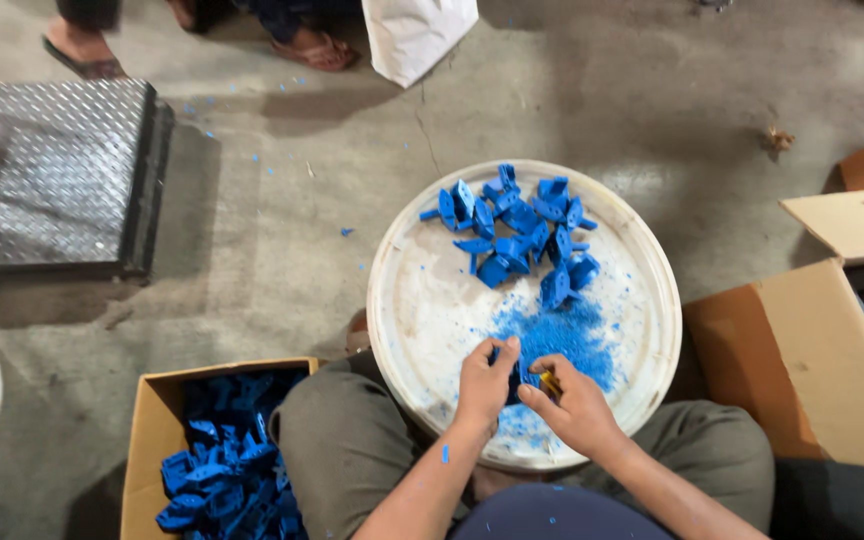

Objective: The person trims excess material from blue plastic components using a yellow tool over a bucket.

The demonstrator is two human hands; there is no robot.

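Fingers of left hand (485,378) pinched on blue plastic part (518,374); right hand (570,398) clenched on small yellow tool (550,383). Part held over white round tray (422,300), beside blue shavings (564,338), blue parts pile (519,231) beyond.

One head view, looking steeply down
Worn on the head, it faces the concrete floor (282,200) from close above the lap; knees near, a bystander's sandalled feet (317,50) far

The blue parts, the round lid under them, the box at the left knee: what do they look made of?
Blue parts: likely moulded plastic, matte, with blue shavings nearby. Round lid: off-white plastic by its look, scuffed. Box: brown corrugated cardboard.
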